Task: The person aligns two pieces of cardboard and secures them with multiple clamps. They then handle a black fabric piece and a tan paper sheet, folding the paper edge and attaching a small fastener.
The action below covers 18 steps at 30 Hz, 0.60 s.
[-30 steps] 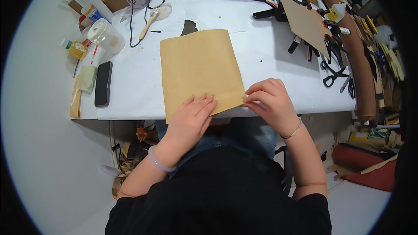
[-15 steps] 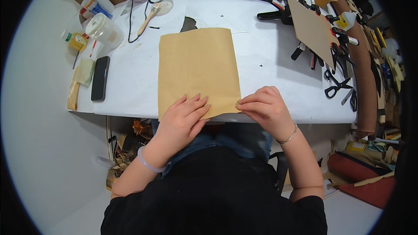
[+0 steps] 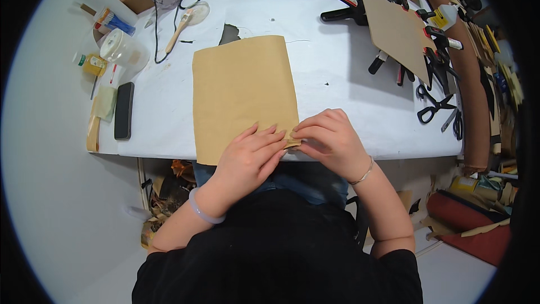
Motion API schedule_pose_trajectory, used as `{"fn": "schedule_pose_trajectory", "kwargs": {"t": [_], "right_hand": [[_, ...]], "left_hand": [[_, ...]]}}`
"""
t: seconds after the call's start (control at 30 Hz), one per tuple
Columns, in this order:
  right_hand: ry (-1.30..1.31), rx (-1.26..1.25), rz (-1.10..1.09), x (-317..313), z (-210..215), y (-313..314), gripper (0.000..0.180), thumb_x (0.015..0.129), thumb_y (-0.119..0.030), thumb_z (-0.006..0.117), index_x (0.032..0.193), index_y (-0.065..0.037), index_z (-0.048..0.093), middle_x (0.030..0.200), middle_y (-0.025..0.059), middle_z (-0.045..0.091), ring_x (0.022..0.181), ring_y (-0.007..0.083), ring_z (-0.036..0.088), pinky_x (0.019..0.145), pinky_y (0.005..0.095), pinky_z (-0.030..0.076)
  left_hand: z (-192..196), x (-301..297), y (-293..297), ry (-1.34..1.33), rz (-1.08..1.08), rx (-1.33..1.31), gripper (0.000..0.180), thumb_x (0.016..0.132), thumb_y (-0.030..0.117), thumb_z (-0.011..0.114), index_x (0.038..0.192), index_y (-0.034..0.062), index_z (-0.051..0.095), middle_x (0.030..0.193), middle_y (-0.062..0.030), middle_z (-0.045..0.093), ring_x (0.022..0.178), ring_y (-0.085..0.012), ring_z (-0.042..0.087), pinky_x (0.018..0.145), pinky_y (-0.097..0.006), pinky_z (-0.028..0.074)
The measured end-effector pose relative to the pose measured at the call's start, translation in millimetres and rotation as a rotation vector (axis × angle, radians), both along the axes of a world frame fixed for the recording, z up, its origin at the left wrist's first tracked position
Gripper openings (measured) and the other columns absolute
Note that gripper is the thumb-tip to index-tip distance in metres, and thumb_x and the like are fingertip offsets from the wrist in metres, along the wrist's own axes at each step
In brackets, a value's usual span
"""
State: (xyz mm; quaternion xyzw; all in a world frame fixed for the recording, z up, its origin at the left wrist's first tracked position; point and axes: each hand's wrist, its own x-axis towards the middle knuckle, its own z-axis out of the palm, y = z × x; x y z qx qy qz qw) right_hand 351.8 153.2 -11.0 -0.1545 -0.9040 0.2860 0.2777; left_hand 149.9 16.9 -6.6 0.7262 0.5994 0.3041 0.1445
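A tan sheet, roughly rectangular, lies on the white-covered table against its near edge; whether it is paper or thin leather I cannot tell. My left hand rests on its near part, fingers stretched out toward the right corner. At that near right corner my right hand is closed in a pinch on the sheet's edge. A small piece of the corner looks turned up between the two hands. The fingertips of both hands are almost touching, and they partly hide the fold.
A phone, clear jar and brush sit left. On the right stand a board with several clamps, black scissors and a brown roll. A black cable curves across the far left.
My left hand has slid right along the sheet, closer to my right hand. My right hand has shifted slightly inward, and the corner under it now looks turned up. The whole view has shifted a little.
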Motion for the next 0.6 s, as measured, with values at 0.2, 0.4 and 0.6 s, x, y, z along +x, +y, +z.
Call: {"fn": "schedule_pose_trajectory", "kwargs": {"t": [0.2,0.4,0.6], "right_hand": [[-0.042,-0.122,0.006,3.8,3.1,-1.1,0.030,0.076,-0.018,0.087,0.103,-0.013,0.077,0.105,-0.0023,0.073,0.096,0.0189,0.062,0.089,0.0342,0.043],[-0.032,-0.123,0.030,5.5,0.6,2.7,0.019,0.079,-0.015,0.085,0.096,-0.011,0.077,0.100,-0.0025,0.073,0.090,0.0182,0.062,0.087,0.0339,0.044],[0.013,-0.090,0.007,-0.5,0.3,1.9,0.015,0.079,-0.014,0.084,0.090,-0.013,0.073,0.094,-0.0032,0.071,0.086,0.0189,0.061,0.085,0.0337,0.045]], "left_hand": [[-1.8,0.7,1.4,-0.046,0.036,-0.023,0.019,0.096,0.009,0.069,0.113,0.0043,0.075,0.120,-0.0100,0.074,0.121,-0.0279,0.068,0.109,-0.049,0.048],[-1.6,1.8,1.8,-0.048,0.038,-0.032,0.019,0.096,0.008,0.068,0.112,0.0035,0.075,0.122,-0.0098,0.074,0.121,-0.0276,0.068,0.109,-0.049,0.048],[-0.5,1.4,2.5,-0.051,0.034,-0.034,0.019,0.095,0.008,0.068,0.113,0.0034,0.074,0.122,-0.0096,0.074,0.122,-0.0279,0.068,0.110,-0.049,0.047]]}}
